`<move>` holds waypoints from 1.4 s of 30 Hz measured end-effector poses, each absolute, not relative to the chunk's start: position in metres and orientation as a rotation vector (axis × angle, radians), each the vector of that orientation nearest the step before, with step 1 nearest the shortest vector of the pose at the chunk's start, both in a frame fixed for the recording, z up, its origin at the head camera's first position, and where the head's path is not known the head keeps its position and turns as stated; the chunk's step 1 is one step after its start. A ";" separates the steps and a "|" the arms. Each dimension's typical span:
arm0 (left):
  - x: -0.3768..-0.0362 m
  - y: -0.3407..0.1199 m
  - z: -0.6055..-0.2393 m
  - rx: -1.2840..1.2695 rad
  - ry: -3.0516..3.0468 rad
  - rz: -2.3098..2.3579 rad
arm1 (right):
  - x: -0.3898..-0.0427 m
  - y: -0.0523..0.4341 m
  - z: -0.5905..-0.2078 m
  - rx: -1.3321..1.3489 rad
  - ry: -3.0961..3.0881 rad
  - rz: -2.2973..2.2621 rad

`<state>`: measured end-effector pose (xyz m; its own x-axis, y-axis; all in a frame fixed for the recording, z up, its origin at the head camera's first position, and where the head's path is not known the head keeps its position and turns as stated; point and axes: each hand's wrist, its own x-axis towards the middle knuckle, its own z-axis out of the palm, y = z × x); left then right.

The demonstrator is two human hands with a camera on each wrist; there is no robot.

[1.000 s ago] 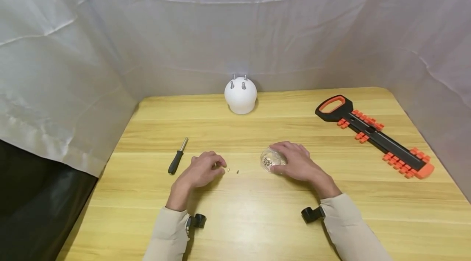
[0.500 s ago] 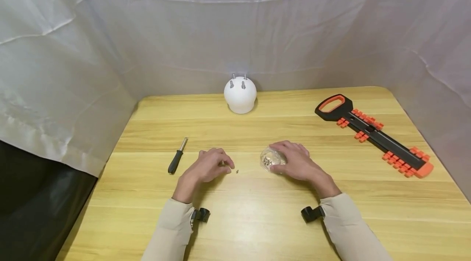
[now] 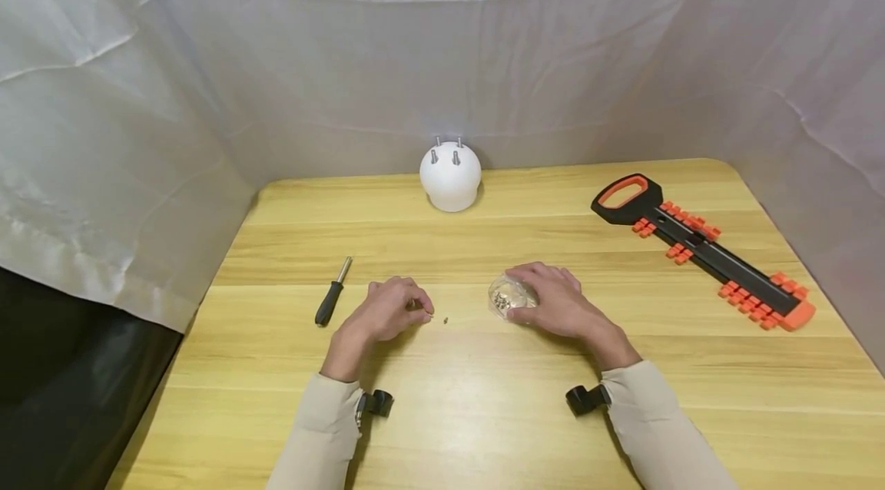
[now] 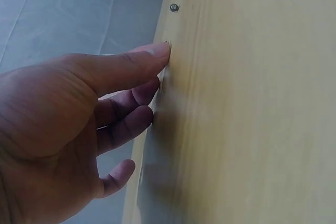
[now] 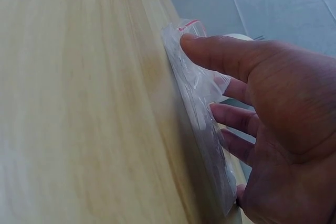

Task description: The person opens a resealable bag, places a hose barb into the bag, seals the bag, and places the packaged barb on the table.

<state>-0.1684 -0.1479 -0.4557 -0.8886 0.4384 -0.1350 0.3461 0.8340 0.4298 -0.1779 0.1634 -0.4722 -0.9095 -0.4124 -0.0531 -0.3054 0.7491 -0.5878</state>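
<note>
Right hand (image 3: pixel 560 304) on plastic bag (image 3: pixel 507 296)

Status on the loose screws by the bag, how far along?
Done: nothing I can confirm; the contents of the bag are blurred. In hand: the left hand has fingertips at one small loose piece on the table, thumb tip against it in the left wrist view; the right hand rests on the bag. Left: another small piece lies loose between the hands. The screwdriver lies untouched.
</note>
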 end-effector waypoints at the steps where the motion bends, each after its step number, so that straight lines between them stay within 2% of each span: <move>1: -0.168 -0.148 -0.455 0.610 2.786 0.586 | -0.178 0.164 -0.472 -0.568 2.768 -0.879; 16: -0.166 -0.134 -0.457 0.706 2.783 0.652 | -0.175 0.163 -0.474 -0.571 2.771 -0.895; 42: -0.187 -0.070 -0.457 0.901 2.800 0.746 | -0.175 0.162 -0.474 -0.585 2.800 -0.877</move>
<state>-0.1874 -0.0702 -0.4574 -0.8185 0.5727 0.0469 0.5201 0.7037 0.4842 -0.1750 0.1624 -0.4737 -0.9127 -0.4078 -0.0254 -0.3204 0.7528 -0.5750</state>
